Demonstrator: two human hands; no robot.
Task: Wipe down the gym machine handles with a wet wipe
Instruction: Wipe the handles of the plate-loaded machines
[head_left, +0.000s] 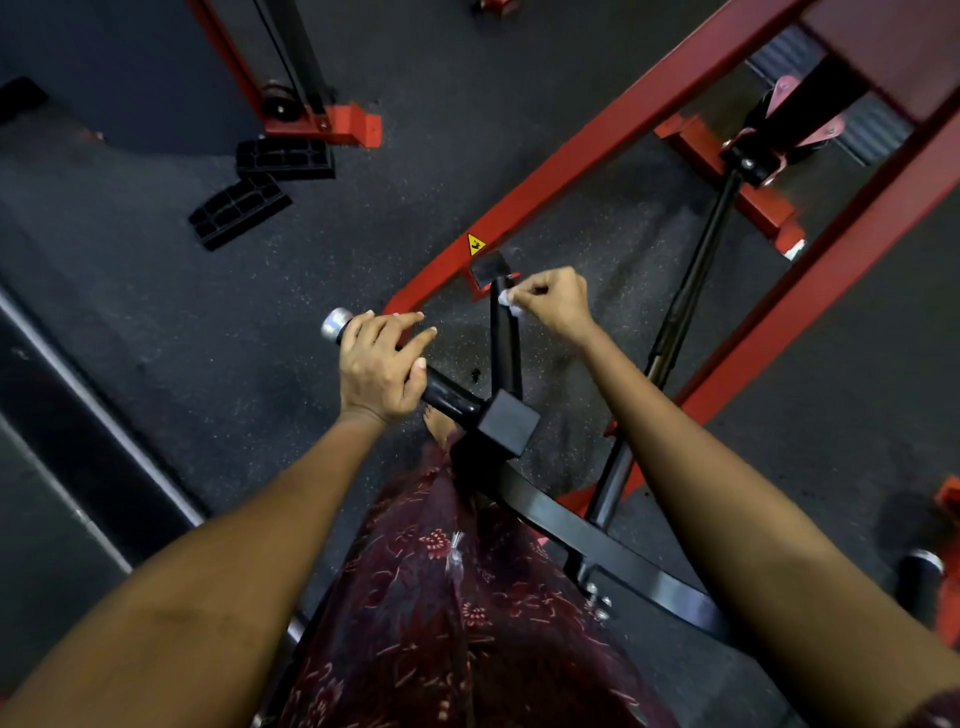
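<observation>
So the wet wipe (508, 304) is just a small white scrunched wad, and you've got it pinched in the fingertips of your right hand (553, 306), pressed against the upright black handle (505, 332) near its top end. It's mostly hidden by your fingers, so I can't say much more about it. Your left hand (382, 364) rests over the other black handle (444, 392), the one with the silver end cap (335, 323); thumb hooked around the bar, fingers mostly straight and spread. Both handles meet at a black square block (506, 421). The red frame (597, 140) runs diagonally behind, with a yellow warning sticker (475, 244) just past the wipe. The floor (208, 322) is dark speckled rubber, and two black blocks (260, 184) lie toward its far left, beside another red machine base (340, 124).
</observation>
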